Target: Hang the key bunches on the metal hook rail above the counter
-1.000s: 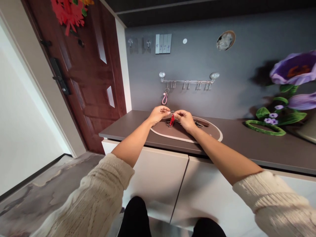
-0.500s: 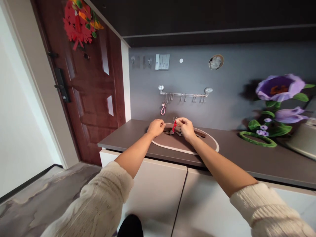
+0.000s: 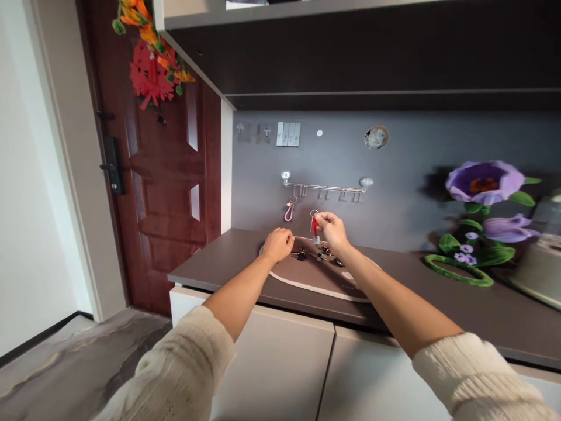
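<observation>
My right hand [image 3: 332, 230] pinches a key ring with a red strap [image 3: 315, 225], held up over the mat below the hook rail. A silvery piece dangles from its lower end. My left hand [image 3: 279, 244] is by the left edge of the brown mat [image 3: 302, 280], its fingers curled; what is inside them is hidden. Several loose keys [image 3: 323, 253] lie on the mat between my hands, partly covered by the right wrist. On the wall, the hook rail [image 3: 326, 187] carries a pink loop keychain [image 3: 288, 211] at its left end.
A dark overhead cabinet [image 3: 350, 64] hangs above the counter [image 3: 407, 280]. Purple fabric flowers [image 3: 486, 181] and a beige rounded object [image 3: 539, 269] stand at the right. A brown door [image 3: 162, 234] with a red decoration [image 3: 151, 73] is at the left.
My right hand has lifted the key ring off the mat towards the hook rail. My left hand stays by the mat. The view has tilted up.
</observation>
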`<state>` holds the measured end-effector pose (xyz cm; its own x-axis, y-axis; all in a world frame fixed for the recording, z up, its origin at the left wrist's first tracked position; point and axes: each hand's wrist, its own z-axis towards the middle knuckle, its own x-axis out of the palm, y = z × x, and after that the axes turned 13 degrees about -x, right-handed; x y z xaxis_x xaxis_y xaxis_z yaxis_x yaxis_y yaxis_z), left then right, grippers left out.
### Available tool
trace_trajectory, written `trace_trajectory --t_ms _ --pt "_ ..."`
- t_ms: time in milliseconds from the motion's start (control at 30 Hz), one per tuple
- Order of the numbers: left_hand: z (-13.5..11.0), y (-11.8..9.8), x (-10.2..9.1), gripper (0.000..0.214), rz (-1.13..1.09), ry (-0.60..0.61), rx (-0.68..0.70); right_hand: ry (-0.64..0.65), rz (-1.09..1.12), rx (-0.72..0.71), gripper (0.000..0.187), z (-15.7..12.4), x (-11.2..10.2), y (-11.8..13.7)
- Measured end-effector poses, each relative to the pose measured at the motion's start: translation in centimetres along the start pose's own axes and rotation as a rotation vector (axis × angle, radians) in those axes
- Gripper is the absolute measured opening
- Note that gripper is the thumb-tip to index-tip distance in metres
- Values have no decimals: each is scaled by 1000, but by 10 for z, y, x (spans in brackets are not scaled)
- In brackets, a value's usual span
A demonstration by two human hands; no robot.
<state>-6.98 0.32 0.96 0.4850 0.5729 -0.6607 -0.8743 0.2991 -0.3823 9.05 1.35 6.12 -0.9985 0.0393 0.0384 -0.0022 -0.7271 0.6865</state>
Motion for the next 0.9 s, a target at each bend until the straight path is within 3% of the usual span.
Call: trace_trajectory --t_ms 433,900 --pt "2 -1 8 18 7 -46 -9 -43 5 55 13 63 22 -8" --pt "5 -1 12 19 37 -96 -121 -124 -155 57 14 100 48 -47"
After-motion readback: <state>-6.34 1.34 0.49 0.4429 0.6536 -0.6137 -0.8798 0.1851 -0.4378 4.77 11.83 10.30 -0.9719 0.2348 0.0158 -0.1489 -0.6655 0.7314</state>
